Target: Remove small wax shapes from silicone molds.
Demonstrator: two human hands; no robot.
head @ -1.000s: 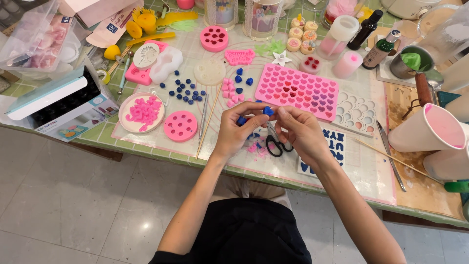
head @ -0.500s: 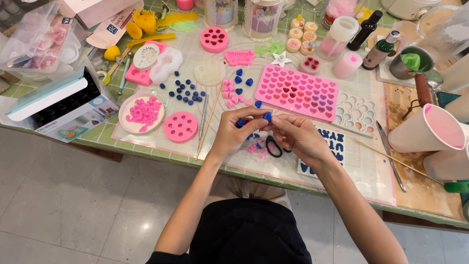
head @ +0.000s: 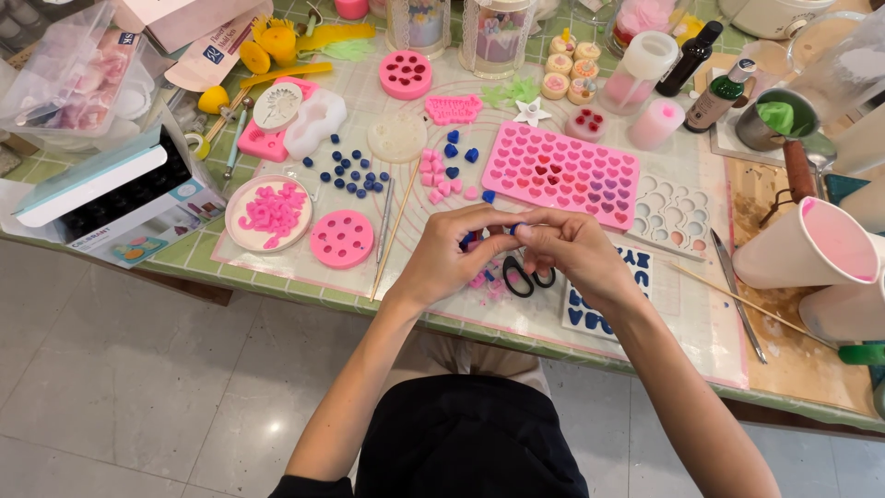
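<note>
Fingers (head: 489,242) of both hands meet in the middle, just above the near edge of the tabletop (head: 304,277). The left hand (head: 449,261) and the right hand (head: 573,254) are pinched shut together on one small blue piece (head: 516,227) (only a bit of blue peeks out, so its shape is hard to tell). The piece sits up in the air between the fingertips, not on the tabletop.

Right under the hands lie black scissors (head: 522,276) and some tiny pink bits. A dark blue letter mold (head: 604,309) lies just beside the right wrist, near the front edge.

A little farther back is a big pink heart mold (head: 562,175), with a few of its hearts filled darker. To its left sit loose blue hearts (head: 458,152) and small pink pieces (head: 441,175). More blue balls (head: 350,173) are spread near the middle left. A white dish of pink curly shapes (head: 270,213) and a round pink mold (head: 342,238) sit near the front left edge. A big pink cup (head: 811,244) stands at the right side.

It looks like the step in hand is cleaning up or fixing the small blue piece with the fingertips. The next move likely needs a soft, careful grip, so the little piece does not get squashed or slip down among the bits below.
</note>
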